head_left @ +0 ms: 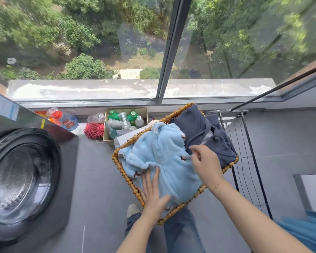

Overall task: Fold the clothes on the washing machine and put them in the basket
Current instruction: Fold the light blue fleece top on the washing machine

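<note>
**Settling the blue garment into the basket**

Nearest, the left hand (pixel 152 193) lies flat on the fluffy blue garment (pixel 164 161), fingers (pixel 154 177) straight and pressing it down, holding nothing. Just beyond, the right hand (pixel 205 164) hovers over the garment's far edge, fingers loosely curled and seemingly empty. The garment fills the woven basket (pixel 125 177), beside a dark blue garment (pixel 206 132). The placing step looks nearly done; next probably comes tucking in loose edges. The washing machine (pixel 24 179) stands left.

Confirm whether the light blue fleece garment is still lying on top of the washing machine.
No, the light blue fleece garment lies in the wicker basket under the left hand.
</note>
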`<state>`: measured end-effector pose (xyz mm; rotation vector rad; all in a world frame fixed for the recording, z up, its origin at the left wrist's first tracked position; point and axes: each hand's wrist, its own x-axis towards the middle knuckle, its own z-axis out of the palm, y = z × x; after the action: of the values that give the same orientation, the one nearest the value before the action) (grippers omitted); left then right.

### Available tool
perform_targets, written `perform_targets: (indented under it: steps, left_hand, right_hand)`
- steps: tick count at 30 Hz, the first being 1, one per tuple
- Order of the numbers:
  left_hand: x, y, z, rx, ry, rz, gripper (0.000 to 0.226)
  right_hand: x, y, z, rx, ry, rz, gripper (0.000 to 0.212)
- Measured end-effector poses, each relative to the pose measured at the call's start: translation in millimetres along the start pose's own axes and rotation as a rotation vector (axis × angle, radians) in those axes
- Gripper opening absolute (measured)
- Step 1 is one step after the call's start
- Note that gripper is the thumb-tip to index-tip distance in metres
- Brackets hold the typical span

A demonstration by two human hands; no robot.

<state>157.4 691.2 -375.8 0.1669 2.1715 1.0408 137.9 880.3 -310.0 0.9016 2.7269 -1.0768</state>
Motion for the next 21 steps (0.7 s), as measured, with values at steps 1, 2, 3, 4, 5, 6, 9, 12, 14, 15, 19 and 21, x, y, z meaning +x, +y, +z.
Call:
perform_targets:
  steps: [1,2,3,4,5,6,9,12,14,15,19,21]
  left_hand:
    - [-2,7,-7,-0.151,0.014,-0.045,0.085]
    - [-5,13,-16,-0.264,0.033,-0.094,0.073]
    - [-7,19,-25,-0.297,0.073,-0.129,0.062]
    - [-7,24,-33,-0.241,0.132,-0.142,0.055]
    - [-5,29,-40,-0.150,0.210,-0.147,0.056]
    - [-1,33,-46,-0.051,0.297,-0.117,0.063]
    - [21,42,-43,0.233,0.269,-0.003,0.101]
    - [42,34,-22,0.394,0.067,-0.066,0.115]
    - [54,32,-13,0.412,0.044,-0.106,0.117]
    - [59,33,-11,0.424,0.035,-0.124,0.118]
    - [67,35,-7,0.467,-0.010,-0.165,0.121]
    - [72,34,-7,0.469,0.003,-0.182,0.121]
  right_hand:
    - [10,-10,-1,0.063,0.004,-0.062,0.029]
    - [18,-17,1,0.083,-0.027,-0.097,0.033]
    - [25,-22,7,0.080,-0.086,-0.086,0.036]
    - [31,-22,17,0.078,-0.156,-0.040,0.039]
    - [36,-22,28,0.108,-0.225,0.031,0.043]
    - [40,-22,38,0.165,-0.280,0.096,0.047]
    - [50,-24,56,0.313,-0.310,0.214,0.058]
    - [72,-29,57,0.379,-0.372,0.315,0.046]
    - [93,-22,58,0.368,-0.485,0.344,0.048]
    - [101,-21,60,0.389,-0.542,0.379,0.049]
    - [124,-19,68,0.371,-0.721,0.538,0.061]
    - [131,-20,74,0.351,-0.715,0.536,0.060]
